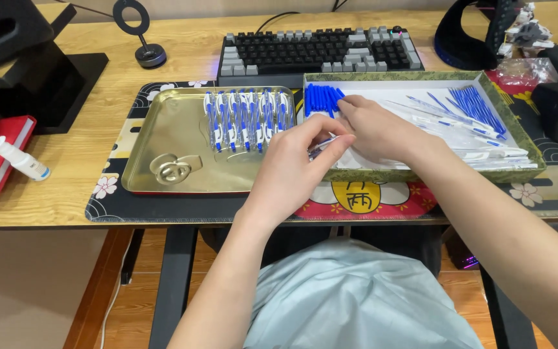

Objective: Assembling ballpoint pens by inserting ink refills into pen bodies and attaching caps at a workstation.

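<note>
Pen [321,146], a slim clear-and-blue part, sits pinched between the fingertips of the left hand [292,161] and right hand [372,129] over the near left corner of the green-rimmed cardboard box [421,173]. That box holds blue caps [323,98], thin refills [476,106] and clear barrels. Beside it, a shiny gold metal tray [163,139] carries a row of finished pens [248,119] along its far edge.

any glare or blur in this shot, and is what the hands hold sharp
Head view: even light, soft glare on the gold tray; the left hand and right hand meet on a small pen part, too slightly blurred to make out; keyboard is sharp.
</note>
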